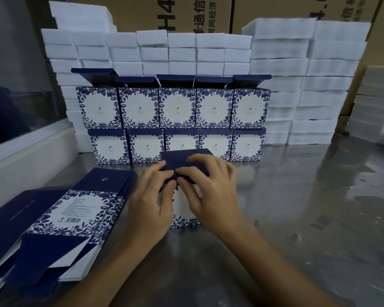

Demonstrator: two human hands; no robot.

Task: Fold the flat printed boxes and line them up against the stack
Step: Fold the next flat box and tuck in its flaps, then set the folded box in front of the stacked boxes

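Both hands — left hand (pixel 151 196), right hand (pixel 208 187) — had fingers curled on the box (pixel 186 209) lid; I judged uneven pressure could crease the flap.

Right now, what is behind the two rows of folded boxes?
Behind the folded boxes rise stacks of white foam blocks, and brown cartons behind those. The boxes cover the foam's lower layers, so those can't be seen.

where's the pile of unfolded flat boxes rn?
In the head view, the pile of flat boxes lies on the metal table at lower left, just left of the left hand and in front of the folded boxes.
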